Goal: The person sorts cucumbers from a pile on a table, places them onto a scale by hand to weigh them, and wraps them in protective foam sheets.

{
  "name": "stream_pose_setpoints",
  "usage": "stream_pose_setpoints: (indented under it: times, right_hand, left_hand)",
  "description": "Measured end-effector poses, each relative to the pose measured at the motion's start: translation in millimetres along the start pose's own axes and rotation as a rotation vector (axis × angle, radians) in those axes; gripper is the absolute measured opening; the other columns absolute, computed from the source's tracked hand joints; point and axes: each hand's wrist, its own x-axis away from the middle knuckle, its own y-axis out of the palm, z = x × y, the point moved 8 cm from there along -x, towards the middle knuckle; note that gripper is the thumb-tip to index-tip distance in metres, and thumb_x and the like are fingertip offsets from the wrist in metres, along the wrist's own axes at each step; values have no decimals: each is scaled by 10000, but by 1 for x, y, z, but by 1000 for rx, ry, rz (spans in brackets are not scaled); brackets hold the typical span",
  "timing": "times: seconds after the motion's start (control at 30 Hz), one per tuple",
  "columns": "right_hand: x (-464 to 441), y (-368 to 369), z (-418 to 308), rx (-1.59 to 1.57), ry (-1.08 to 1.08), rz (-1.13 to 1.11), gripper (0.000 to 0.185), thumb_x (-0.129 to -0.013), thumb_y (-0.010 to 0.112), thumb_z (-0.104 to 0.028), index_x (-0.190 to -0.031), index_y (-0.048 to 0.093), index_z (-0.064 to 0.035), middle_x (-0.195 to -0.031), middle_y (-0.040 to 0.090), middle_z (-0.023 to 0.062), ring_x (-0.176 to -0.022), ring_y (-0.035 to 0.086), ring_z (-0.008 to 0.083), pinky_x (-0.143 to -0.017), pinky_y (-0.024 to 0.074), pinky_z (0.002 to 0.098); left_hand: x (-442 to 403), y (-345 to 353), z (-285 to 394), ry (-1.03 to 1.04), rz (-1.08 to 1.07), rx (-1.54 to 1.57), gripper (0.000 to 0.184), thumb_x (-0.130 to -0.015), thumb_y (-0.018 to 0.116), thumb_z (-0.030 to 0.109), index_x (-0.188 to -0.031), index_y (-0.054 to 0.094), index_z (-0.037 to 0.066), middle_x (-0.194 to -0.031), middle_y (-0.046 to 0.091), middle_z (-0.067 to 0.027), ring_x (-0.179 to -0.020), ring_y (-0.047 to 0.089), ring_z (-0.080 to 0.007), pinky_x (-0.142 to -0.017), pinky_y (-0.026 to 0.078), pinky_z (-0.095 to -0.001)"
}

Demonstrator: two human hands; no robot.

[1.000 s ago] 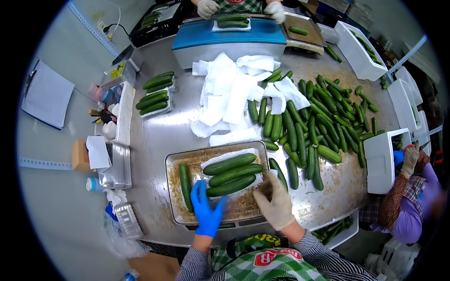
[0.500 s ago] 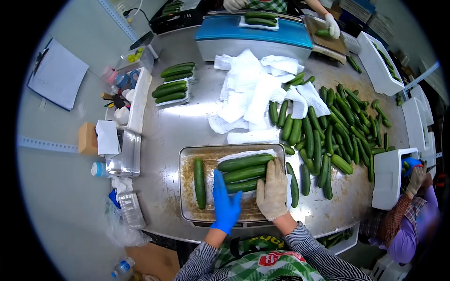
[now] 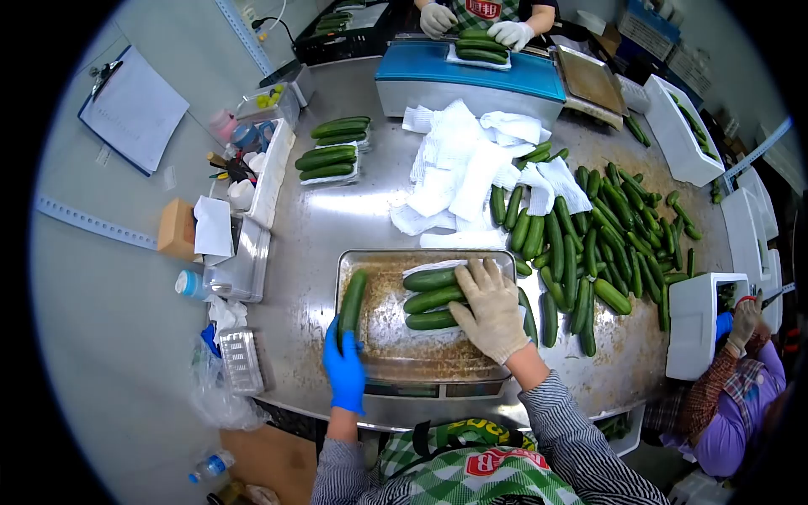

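Note:
My left hand (image 3: 343, 370), in a blue glove, grips the lower end of a single cucumber (image 3: 353, 299) on the left side of a metal tray (image 3: 387, 370). The thumb and fingers lie around it. Three cucumbers (image 3: 433, 299) lie side by side on a white pad (image 3: 425, 269) in the same tray. My right hand (image 3: 492, 311), in a beige knit glove, rests with spread fingers over their right ends, hiding those tips. Part of a scale with a display (image 3: 417, 390) shows under the tray's front edge.
A large heap of cucumbers (image 3: 619, 244) lies to the right, white pads (image 3: 463, 168) behind the tray. Two padded cucumber sets (image 3: 328, 160) lie back left. A co-worker's gloved hands (image 3: 512, 34) are at the blue-topped machine (image 3: 404, 66); another person (image 3: 732, 396) works at right beside white foam boxes (image 3: 694, 328).
My left hand has moved left from the three cucumbers and taken hold of the single one, which now tilts. My right hand has shifted onto the three. The far co-worker's hands moved to the machine's cucumbers.

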Motion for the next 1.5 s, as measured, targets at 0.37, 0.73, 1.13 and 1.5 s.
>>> stream_pose_setpoints:
  times: [0.37, 0.73, 1.13, 1.5]
  right_hand:
    - [36, 10, 1, -1363, 571, -220, 513, -935, 661, -343, -1316, 554, -17, -978, 643, 51, -726, 604, 83, -614, 489, 215]
    - [27, -1, 57, -779, 277, 82, 424, -859, 689, -59, -1278, 622, -46, -1268, 608, 137, -1204, 576, 236, -1022, 457, 321]
    - [13, 2, 69, -657, 308, 40, 342, -903, 652, -187, -1206, 653, -29, -1122, 668, 176, -1072, 624, 309, -960, 474, 364]
    - [20, -20, 57, -704, 170, 128, 375, -802, 712, -29, -1172, 658, -48, -1129, 651, 145, -1037, 624, 304, -923, 490, 371]
  left_hand:
    - [37, 69, 56, -352, -652, 400, 342, -1016, 548, 317, -1173, 648, 30, -708, 571, -6, -524, 434, -59, -479, 339, -222]
    - [-8, 95, 96, 588, -374, -185, 611, -814, 520, -116, -1398, 510, 61, -1382, 522, -233, -1273, 512, -396, -1108, 396, -423]
    - [-22, 111, 89, 527, -203, -232, 631, -783, 814, 227, -1339, 573, 53, -1162, 540, -177, -1070, 542, -355, -938, 459, -435]
    - [-25, 113, 98, 218, -28, 90, 111, -883, 675, 83, -981, 661, 33, -944, 556, -81, -827, 583, -199, -776, 489, -330]
